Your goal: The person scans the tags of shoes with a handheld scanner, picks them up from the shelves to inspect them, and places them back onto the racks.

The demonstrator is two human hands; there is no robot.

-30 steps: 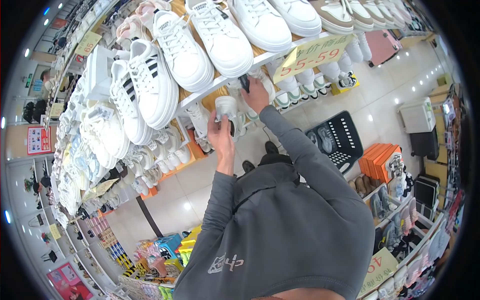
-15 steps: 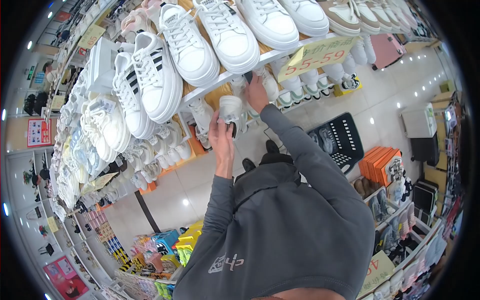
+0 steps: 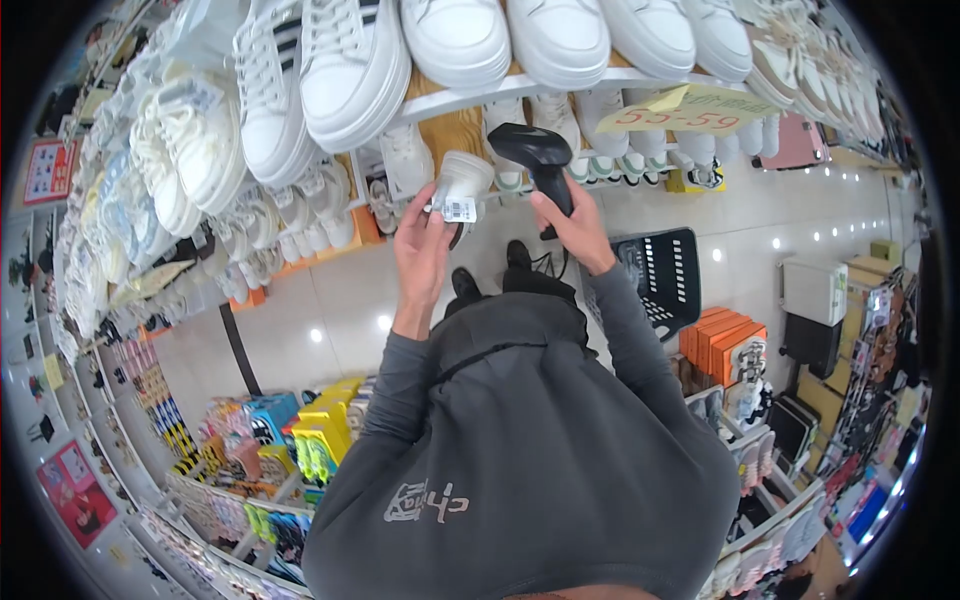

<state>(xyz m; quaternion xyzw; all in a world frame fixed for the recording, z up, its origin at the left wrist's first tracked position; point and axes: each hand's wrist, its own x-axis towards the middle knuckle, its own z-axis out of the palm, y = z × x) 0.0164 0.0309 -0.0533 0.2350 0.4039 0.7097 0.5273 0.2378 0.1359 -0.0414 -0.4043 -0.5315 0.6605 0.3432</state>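
Observation:
My left hand grips a white shoe, its toe pointing up and away from me. A small white label with printed marks hangs at the near side of this shoe, beside my fingers. In my right hand is a black handheld scanner, fingers wrapped round its handle, its head tilted to the left above the shoe. The shoe and the scanner are apart. Just beyond both hands runs the white front edge of the shelf.
White shoes line the shelf, with a yellow price sign on its edge. A black basket stands on the floor at my right. Orange boxes are further right, and yellow boxes lie behind me on the left.
My right hand has come back from the shelf edge, and the black scanner now shows fully in it. The label on the shoe in my left hand faces up more clearly. The view has shifted.

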